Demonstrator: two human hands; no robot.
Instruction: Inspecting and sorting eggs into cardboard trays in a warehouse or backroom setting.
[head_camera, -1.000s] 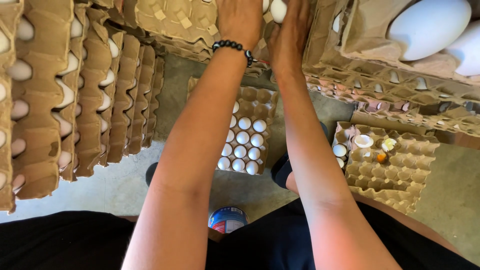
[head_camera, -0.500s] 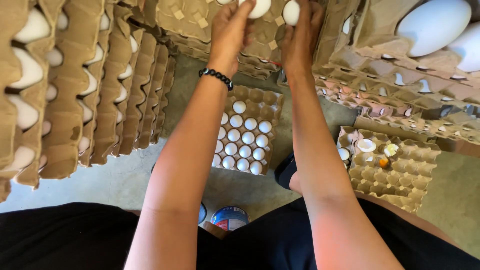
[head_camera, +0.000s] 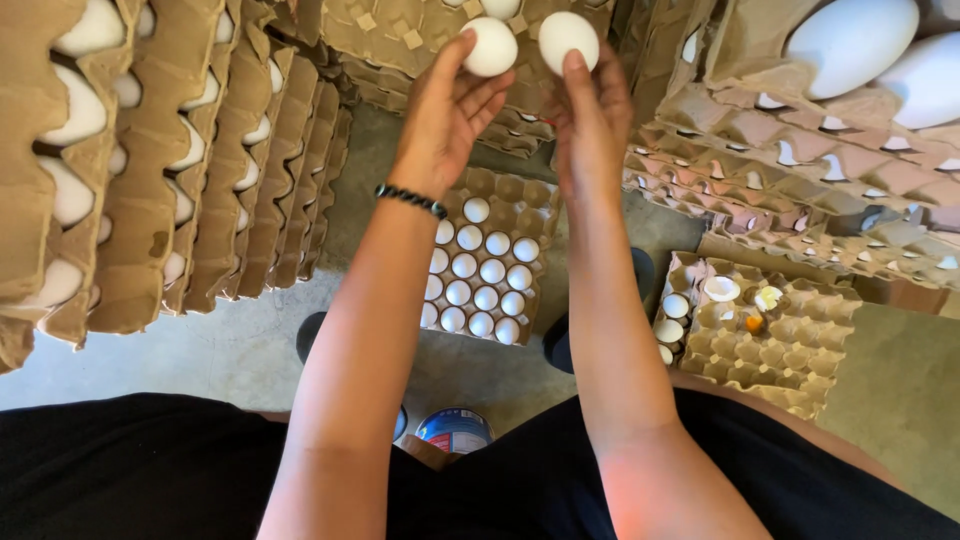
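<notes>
Nearest the camera: black-clothed lap (head_camera: 150, 470) along the bottom edge, and a round blue-lidded tin (head_camera: 455, 430) on the grey concrete floor (head_camera: 150, 350) at 6 o'clock, between the knees. Two bare forearms run up from there. The left one wears one black beaded bracelet (head_camera: 410, 200) at the wrist.

Mid-distance, on the floor between the arms: brown cardboard egg tray (head_camera: 500, 190) with about 16 white eggs in it, packed toward its lower left, far cells bare. At 3 o'clock a second brown cardboard tray (head_camera: 780, 350) holds about four whole white eggs on its left edge plus broken shell and one orange yolk spot.

At 9 o'clock, leaning stack of brown filled egg trays (head_camera: 150, 170), seen edge-on, roughly eight or nine layers, exact count unclear. At 2 o'clock another stack of brown trays (head_camera: 800, 140) with two large white eggs close to the lens at the top right.

Farthest, 12 o'clock: left hand (head_camera: 445, 110) has its fingers (head_camera: 455, 55) wrapped on one white egg (head_camera: 492, 47); right hand (head_camera: 592, 115) has its fingers (head_camera: 575, 70) gripping a second white egg (head_camera: 568, 40). The two eggs are just beside each other, raised in front of the far tray stack (head_camera: 400, 30).

Versus half a second back: both hands have dropped lower in view and come closer together, eggs now fully visible; the grip is unchanged.
</notes>
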